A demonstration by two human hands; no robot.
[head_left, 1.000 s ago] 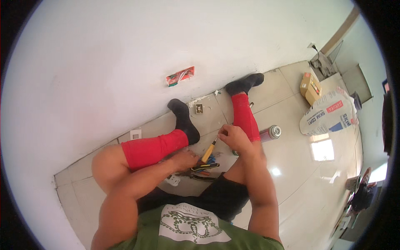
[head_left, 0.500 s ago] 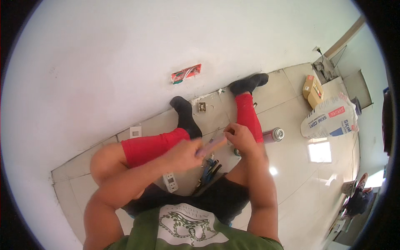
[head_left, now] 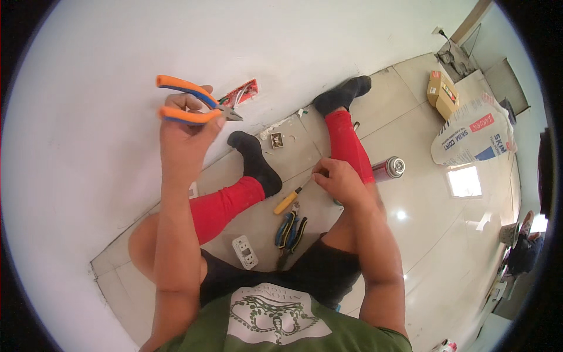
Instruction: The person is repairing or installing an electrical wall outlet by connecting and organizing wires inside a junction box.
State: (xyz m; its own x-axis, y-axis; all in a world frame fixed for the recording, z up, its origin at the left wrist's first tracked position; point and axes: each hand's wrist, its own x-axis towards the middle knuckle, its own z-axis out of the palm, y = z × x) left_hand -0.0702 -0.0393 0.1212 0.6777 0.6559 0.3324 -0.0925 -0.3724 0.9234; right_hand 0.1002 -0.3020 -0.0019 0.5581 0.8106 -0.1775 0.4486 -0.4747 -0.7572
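My left hand (head_left: 183, 132) is raised against the white wall and grips orange-and-blue pliers (head_left: 190, 102) by the handles. Their jaws point at wires in an open red wall box (head_left: 241, 92). My right hand (head_left: 337, 179) is low over the tiled floor, fingers pinched on the shaft of a yellow-handled screwdriver (head_left: 288, 201) whose handle lies on the floor. I sit on the floor with both legs out, in red leg sleeves and black socks.
Blue-and-black pliers (head_left: 289, 230) and a white socket plate (head_left: 245, 251) lie between my legs. A small socket part (head_left: 276, 140) sits by the wall. A spray can (head_left: 388, 168), a white sack (head_left: 475, 132) and a cardboard box (head_left: 442, 94) lie to the right.
My left hand rose from the floor between my legs up to the wall box, carrying the orange pliers. My right hand stayed near my right shin.
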